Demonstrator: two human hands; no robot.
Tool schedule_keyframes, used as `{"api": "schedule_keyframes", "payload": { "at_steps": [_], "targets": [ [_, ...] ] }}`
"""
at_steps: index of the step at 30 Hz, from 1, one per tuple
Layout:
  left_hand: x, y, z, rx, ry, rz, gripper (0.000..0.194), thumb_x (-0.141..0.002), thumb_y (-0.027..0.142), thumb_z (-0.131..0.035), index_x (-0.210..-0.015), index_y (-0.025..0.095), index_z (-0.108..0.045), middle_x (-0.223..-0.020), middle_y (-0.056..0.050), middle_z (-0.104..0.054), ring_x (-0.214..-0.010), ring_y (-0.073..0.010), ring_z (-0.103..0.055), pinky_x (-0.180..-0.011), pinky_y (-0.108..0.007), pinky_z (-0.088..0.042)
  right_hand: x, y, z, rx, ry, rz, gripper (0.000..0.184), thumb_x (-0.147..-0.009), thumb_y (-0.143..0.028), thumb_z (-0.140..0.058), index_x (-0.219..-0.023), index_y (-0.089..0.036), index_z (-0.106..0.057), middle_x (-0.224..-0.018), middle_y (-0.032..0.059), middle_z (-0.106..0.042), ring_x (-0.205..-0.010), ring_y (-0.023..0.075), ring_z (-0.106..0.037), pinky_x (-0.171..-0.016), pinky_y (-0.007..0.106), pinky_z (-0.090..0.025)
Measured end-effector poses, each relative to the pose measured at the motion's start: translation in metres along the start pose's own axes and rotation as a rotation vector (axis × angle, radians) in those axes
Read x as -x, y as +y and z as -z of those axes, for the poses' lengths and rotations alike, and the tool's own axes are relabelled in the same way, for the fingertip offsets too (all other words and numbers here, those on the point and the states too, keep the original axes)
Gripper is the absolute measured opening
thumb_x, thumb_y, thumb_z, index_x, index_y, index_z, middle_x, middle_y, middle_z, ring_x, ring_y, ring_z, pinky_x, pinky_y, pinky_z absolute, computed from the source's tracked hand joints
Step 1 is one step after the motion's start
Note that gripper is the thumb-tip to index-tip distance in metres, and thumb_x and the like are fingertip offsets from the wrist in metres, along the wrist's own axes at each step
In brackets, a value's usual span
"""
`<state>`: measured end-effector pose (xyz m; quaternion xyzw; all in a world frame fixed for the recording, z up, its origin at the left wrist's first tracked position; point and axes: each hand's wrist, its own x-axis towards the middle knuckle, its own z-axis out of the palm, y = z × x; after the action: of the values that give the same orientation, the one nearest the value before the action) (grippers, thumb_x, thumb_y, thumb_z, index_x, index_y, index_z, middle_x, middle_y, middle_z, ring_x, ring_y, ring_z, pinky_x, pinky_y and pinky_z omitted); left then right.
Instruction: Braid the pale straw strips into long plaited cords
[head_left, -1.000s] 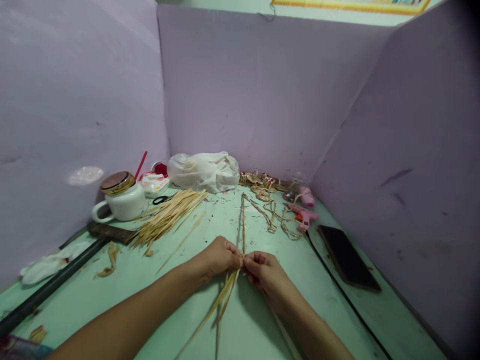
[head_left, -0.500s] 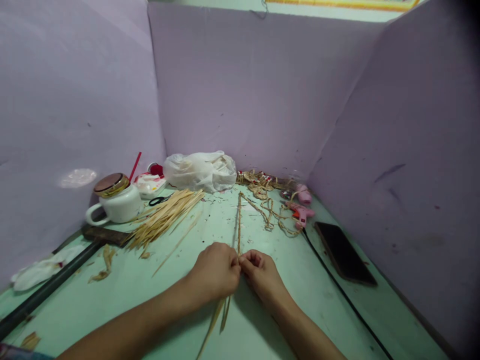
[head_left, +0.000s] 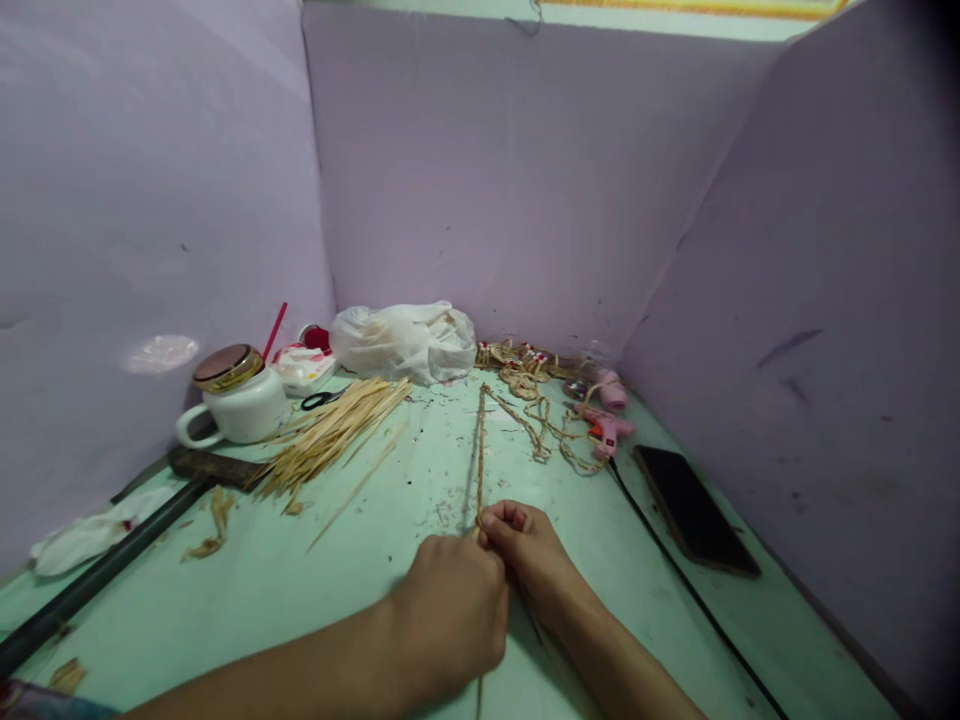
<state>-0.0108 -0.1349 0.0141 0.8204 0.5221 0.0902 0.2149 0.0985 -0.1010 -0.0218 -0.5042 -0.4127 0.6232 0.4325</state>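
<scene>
Lilac walls point(head_left: 540, 180) fill the upper frame and both sides; pale green table point(head_left: 300, 580) spreads across the lower half; left hand point(head_left: 454, 605), bottom centre, back to the camera, fingers curled inward, tips hidden, so cannot tell what they grip; a thin strand point(head_left: 480, 698) shows below it at the bottom edge; right hand point(head_left: 532, 555), just right of centre in the lower frame, thumb and forefinger pinching the cord point(head_left: 481, 450), other fingers bent; the two hands overlap in view, contact unclear.

Hammer point(head_left: 105, 569) slants through the lower left, head beside the mug; white bag point(head_left: 405, 340) slumps against the back wall, centre; dark phone point(head_left: 697, 512) lies flat, right of frame; straw point(head_left: 337, 435) in a loose sheaf, left of centre; white mug point(head_left: 247, 408) at mid left, lid point(head_left: 227, 368) on top.

Cord runs straight up from the right fingertips to a sharp bend at frame centre, then trails right in loose loops near the pink glue gun point(head_left: 609, 430); black cable point(head_left: 679, 572) leads from the gun to the lower right; scissors point(head_left: 319, 400), dark-handled, partly hidden behind the straw.
</scene>
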Motion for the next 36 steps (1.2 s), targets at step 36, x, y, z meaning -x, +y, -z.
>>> {"api": "schedule_keyframes", "payload": {
  "at_steps": [36],
  "targets": [
    [-0.033,-0.018,0.013,0.951,-0.047,0.530,0.019,-0.050,0.010,-0.044,-0.037,0.017,-0.033,-0.029,0.006,-0.028,-0.029,-0.0045,-0.022,-0.033,-0.020,-0.015,0.029,-0.009,0.006,1.140,-0.026,0.506,0.020,-0.073,-0.019,-0.046,-0.061,-0.016,-0.062,-0.058,0.0057,-0.062,-0.049,0.0120,-0.049,-0.047,0.023,-0.024]
  ]
}}
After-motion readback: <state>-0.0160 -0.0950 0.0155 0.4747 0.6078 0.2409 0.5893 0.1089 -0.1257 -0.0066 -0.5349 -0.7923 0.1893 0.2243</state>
